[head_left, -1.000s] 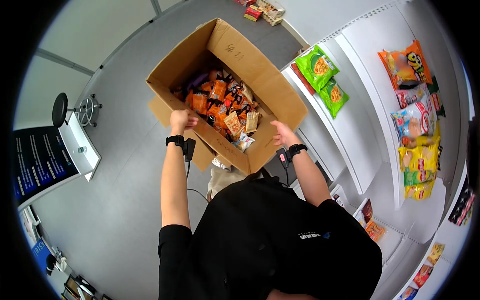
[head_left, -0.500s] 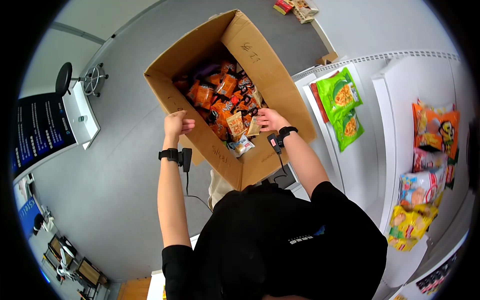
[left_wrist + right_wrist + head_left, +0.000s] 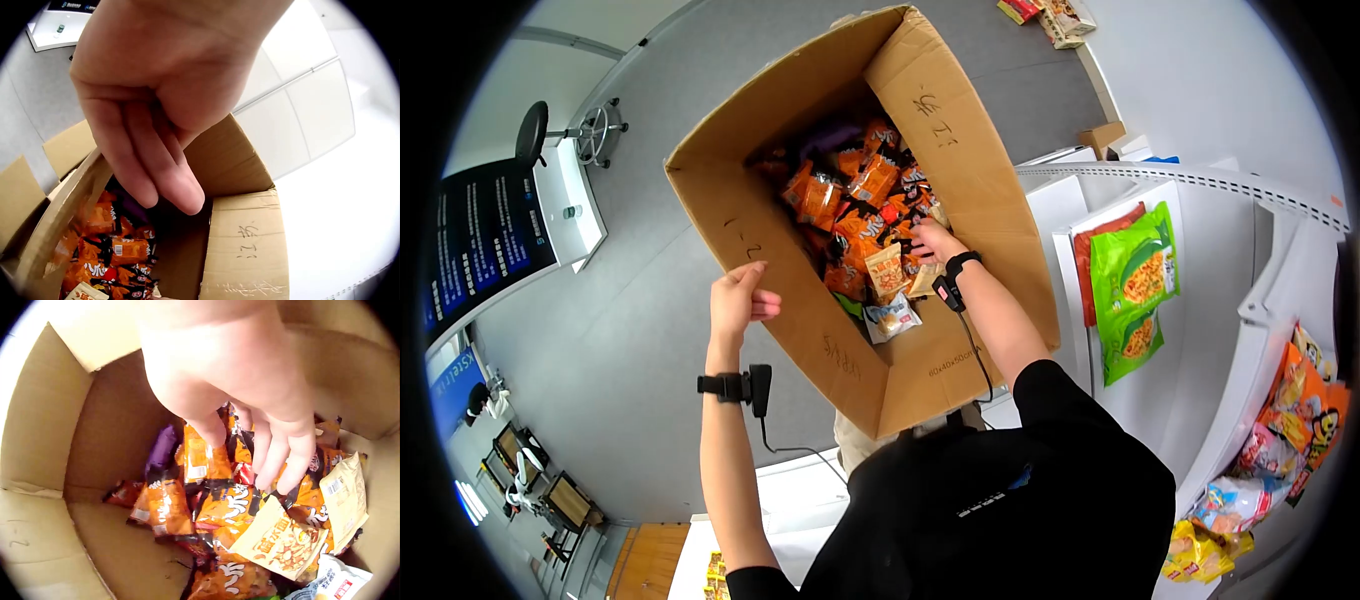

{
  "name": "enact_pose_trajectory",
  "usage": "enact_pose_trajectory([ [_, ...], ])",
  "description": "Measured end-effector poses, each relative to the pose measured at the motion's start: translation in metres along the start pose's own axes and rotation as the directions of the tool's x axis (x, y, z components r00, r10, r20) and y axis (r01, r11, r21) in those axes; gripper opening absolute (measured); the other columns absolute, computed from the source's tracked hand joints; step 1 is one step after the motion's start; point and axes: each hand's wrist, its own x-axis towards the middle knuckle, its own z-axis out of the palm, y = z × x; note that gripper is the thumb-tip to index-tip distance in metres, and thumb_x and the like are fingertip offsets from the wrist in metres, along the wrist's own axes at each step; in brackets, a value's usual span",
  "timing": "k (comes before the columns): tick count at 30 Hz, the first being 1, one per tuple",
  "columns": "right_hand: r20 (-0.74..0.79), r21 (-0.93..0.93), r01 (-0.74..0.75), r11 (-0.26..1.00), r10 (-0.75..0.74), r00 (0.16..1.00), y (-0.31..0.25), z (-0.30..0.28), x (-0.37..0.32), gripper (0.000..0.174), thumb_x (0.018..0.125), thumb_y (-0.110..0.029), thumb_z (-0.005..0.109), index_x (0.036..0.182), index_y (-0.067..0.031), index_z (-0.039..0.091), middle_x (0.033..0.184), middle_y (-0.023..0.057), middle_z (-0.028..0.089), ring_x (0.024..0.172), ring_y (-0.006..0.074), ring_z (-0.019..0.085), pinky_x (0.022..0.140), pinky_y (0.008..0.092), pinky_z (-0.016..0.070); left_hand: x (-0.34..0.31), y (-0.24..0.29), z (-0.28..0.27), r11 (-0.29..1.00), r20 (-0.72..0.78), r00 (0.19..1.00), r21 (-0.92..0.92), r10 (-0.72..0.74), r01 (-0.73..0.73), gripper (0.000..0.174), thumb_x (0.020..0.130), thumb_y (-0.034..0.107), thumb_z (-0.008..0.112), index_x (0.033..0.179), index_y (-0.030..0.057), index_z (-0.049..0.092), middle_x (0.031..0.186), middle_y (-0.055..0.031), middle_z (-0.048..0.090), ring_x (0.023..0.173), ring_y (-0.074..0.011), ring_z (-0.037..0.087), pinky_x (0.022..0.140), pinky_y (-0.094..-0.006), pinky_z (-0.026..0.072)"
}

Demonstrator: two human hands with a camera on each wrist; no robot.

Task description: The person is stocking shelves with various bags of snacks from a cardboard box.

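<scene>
A tall cardboard box [image 3: 965, 150] holds many small snack packets [image 3: 231, 503], mostly orange and black. Inside it, my right hand [image 3: 935, 242] hovers close over the pile, fingers spread and slightly bent, nothing held. In the right wrist view its fingertips overlap the orange packets, near a cream packet [image 3: 284, 540] with a noodle picture. A white packet [image 3: 891, 318] lies at the pile's near end, and something purple [image 3: 162, 447] shows deeper in. My left hand [image 3: 740, 303] is at the box's left rim, its fingers loosely bent and holding nothing.
At the right stand white shelves [image 3: 1200, 345] with green packets [image 3: 1135, 280] and bags of orange, pink and yellow chips [image 3: 1305, 400]. Small cartons [image 3: 1062, 20] lie on the floor beyond the box. A round-seated stool [image 3: 532, 135] stands far left.
My right hand has moved from the box's right rim inward, over the packets. The left hand stays by the left rim with its fingers a little looser. The head view has turned and come closer.
</scene>
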Motion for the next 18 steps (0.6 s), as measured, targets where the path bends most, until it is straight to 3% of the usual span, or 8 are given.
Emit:
enact_pose_trajectory([
  [3, -0.105, 0.010, 0.059, 0.998, -0.058, 0.993, 0.005, 0.001, 0.029, 0.063, 0.091, -0.024, 0.051, 0.145, -0.0219, 0.019, 0.126, 0.0170, 0.049, 0.101, 0.0321, 0.059, 0.084, 0.0479, 0.0479, 0.000, 0.003, 0.001, 1.000, -0.021, 1.000, 0.025, -0.016, 0.017, 0.035, 0.094, 0.027, 0.051, 0.116, 0.0020, 0.060, 0.061, -0.0079, 0.063, 0.048, -0.0129, 0.060, 0.049, -0.0247, 0.0511],
  [6, -0.114, -0.003, 0.073, 0.997, -0.073, 0.991, 0.006, -0.001, 0.060, 0.067, 0.088, -0.018, 0.053, 0.146, -0.0254, 0.019, 0.134, 0.0104, 0.046, 0.095, 0.0333, 0.061, 0.082, 0.0488, 0.0486, 0.000, 0.007, 0.004, 0.997, -0.056, 0.997, 0.059, -0.043, 0.047, 0.035, 0.094, 0.027, 0.051, 0.117, 0.0019, 0.061, 0.060, -0.0079, 0.063, 0.048, -0.0128, 0.060, 0.049, -0.0247, 0.0511],
  [7, -0.111, -0.010, 0.046, 0.999, -0.047, 0.993, 0.008, 0.000, 0.071, 0.069, 0.088, -0.016, 0.053, 0.146, -0.0246, 0.018, 0.137, 0.0059, 0.045, 0.086, 0.0293, 0.064, 0.075, 0.0438, 0.0523, 0.002, 0.005, 0.004, 0.997, -0.062, 0.997, 0.061, -0.047, 0.051, 0.035, 0.093, 0.026, 0.051, 0.117, 0.0016, 0.060, 0.059, -0.0079, 0.063, 0.047, -0.0129, 0.060, 0.048, -0.0250, 0.0510],
  [10, -0.178, -0.030, 0.079, 0.996, -0.083, 0.981, 0.011, 0.008, 0.090, 0.071, 0.087, -0.013, 0.053, 0.147, -0.0241, 0.016, 0.137, 0.0081, 0.045, 0.082, 0.0264, 0.065, 0.071, 0.0394, 0.0545, 0.002, 0.005, 0.005, 0.996, -0.079, 0.996, 0.074, -0.049, 0.055, 0.035, 0.093, 0.026, 0.051, 0.117, 0.0013, 0.060, 0.059, -0.0079, 0.063, 0.047, -0.0128, 0.060, 0.048, -0.0247, 0.0508],
  [14, -0.267, -0.125, 0.107, 0.986, -0.137, 0.954, 0.014, 0.013, 0.110, 0.064, 0.088, -0.017, 0.057, 0.144, -0.0215, 0.027, 0.104, 0.0111, 0.062, 0.081, 0.0238, 0.065, 0.070, 0.0396, 0.0544, 0.004, 0.003, 0.004, 0.996, -0.083, 0.995, 0.074, -0.052, 0.058, 0.036, 0.094, 0.026, 0.050, 0.117, 0.0001, 0.060, 0.059, -0.0090, 0.063, 0.046, -0.0137, 0.060, 0.047, -0.0245, 0.0510],
  [15, -0.289, -0.057, 0.120, 0.991, -0.131, 0.948, 0.022, 0.010, 0.125, 0.054, 0.088, -0.020, 0.060, 0.137, -0.0175, 0.038, 0.094, 0.0096, 0.064, 0.070, 0.0213, 0.064, 0.062, 0.0374, 0.0542, 0.005, 0.004, 0.004, 0.996, -0.082, 0.995, 0.071, -0.052, 0.058, 0.036, 0.094, 0.025, 0.051, 0.118, -0.0007, 0.059, 0.059, -0.0104, 0.063, 0.047, -0.0149, 0.061, 0.047, -0.0249, 0.0516],
  [17, -0.279, -0.672, 0.142, 0.727, -0.426, 0.861, 0.051, -0.010, 0.185, 0.048, 0.089, -0.019, 0.059, 0.133, -0.0131, 0.041, 0.091, 0.0107, 0.064, 0.065, 0.0216, 0.064, 0.058, 0.0353, 0.0533, 0.005, 0.003, 0.003, 0.996, -0.078, 0.996, 0.068, -0.047, 0.053, 0.036, 0.094, 0.025, 0.051, 0.118, -0.0014, 0.059, 0.059, -0.0118, 0.064, 0.047, -0.0160, 0.062, 0.046, -0.0255, 0.0522],
  [18, -0.337, -0.480, 0.165, 0.862, -0.355, 0.872, 0.049, -0.006, 0.169, 0.046, 0.090, -0.018, 0.058, 0.132, -0.0114, 0.041, 0.091, 0.0123, 0.064, 0.066, 0.0227, 0.064, 0.058, 0.0350, 0.0535, 0.006, 0.002, 0.002, 0.997, -0.072, 0.996, 0.068, -0.042, 0.047, 0.037, 0.094, 0.025, 0.051, 0.118, -0.0012, 0.059, 0.059, -0.0117, 0.064, 0.047, -0.0160, 0.062, 0.046, -0.0255, 0.0522],
])
